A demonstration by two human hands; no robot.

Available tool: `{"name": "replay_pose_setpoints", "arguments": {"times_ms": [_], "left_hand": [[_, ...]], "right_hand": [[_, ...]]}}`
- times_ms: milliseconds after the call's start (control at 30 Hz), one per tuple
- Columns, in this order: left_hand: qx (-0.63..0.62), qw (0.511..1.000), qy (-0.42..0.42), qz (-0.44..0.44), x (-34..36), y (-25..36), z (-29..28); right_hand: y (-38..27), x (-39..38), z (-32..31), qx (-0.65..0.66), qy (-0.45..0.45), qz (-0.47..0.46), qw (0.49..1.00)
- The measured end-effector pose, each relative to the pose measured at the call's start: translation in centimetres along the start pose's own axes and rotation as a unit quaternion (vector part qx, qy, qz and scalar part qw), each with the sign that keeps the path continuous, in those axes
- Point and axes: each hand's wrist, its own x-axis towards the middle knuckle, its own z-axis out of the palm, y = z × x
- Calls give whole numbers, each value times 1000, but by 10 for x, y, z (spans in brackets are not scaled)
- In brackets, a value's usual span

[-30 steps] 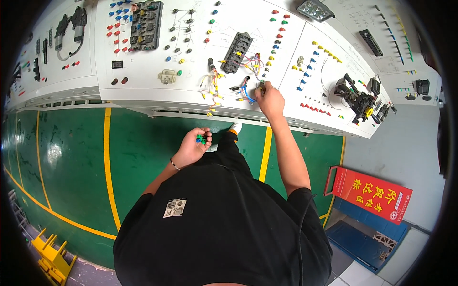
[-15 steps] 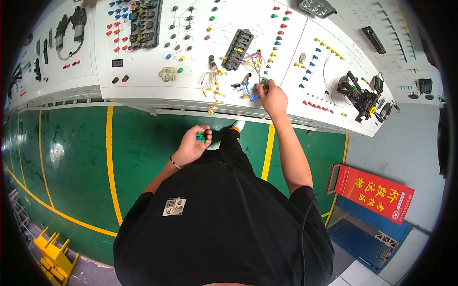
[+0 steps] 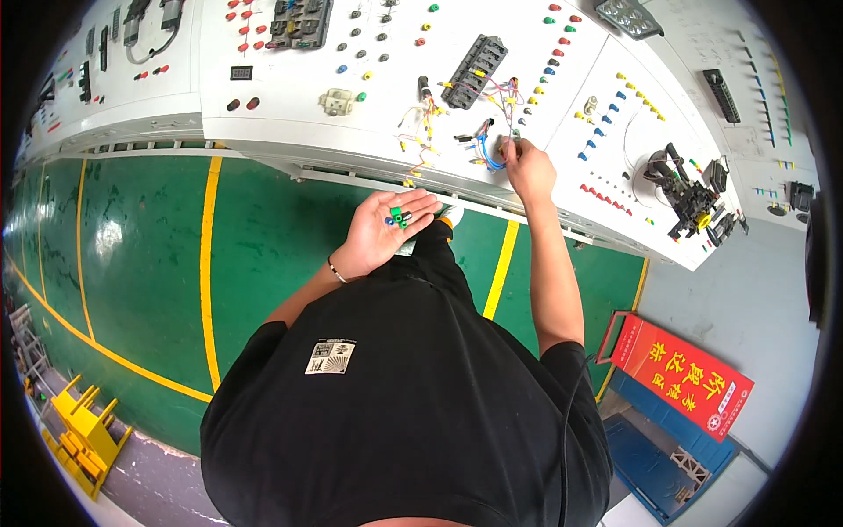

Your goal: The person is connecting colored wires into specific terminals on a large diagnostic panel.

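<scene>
My left hand point(image 3: 386, 230) is held palm up in front of the panel, its fingers stretched out. On the palm lie several small green, blue and black plastic pieces point(image 3: 399, 218), like terminal caps. My right hand point(image 3: 530, 173) reaches to the white panel point(image 3: 290, 123), thumb and fingertips pinched together. What they pinch is hidden behind the fingers. Right beside those fingertips a loop of blue wire point(image 3: 486, 151) comes out of the panel. Above it, red and purple wires point(image 3: 509, 97) run to a black fuse block point(image 3: 477, 72).
Loose wires with yellow connectors point(image 3: 426, 127) hang down the panel left of my right hand. Rows of coloured terminal posts point(image 3: 601, 123) and a black mechanical assembly point(image 3: 689, 198) stick out at the right. A red sign point(image 3: 680, 373) stands on the right; a yellow rack point(image 3: 88, 430) is at lower left.
My left hand has uncurled its fingers, showing the small pieces, and risen toward the panel. The whole view has shifted. My right hand stays pinched beside the blue wire.
</scene>
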Motion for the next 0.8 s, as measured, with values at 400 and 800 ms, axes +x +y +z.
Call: {"name": "replay_pose_setpoints", "arguments": {"times_ms": [400,800], "left_hand": [[22,1000,5,-2,-2,0,-3],[51,998,16,-14,0,0,3]], "right_hand": [[7,-1,4,15,37,-38,998],[4,-4,0,35,67,-22,997]]}}
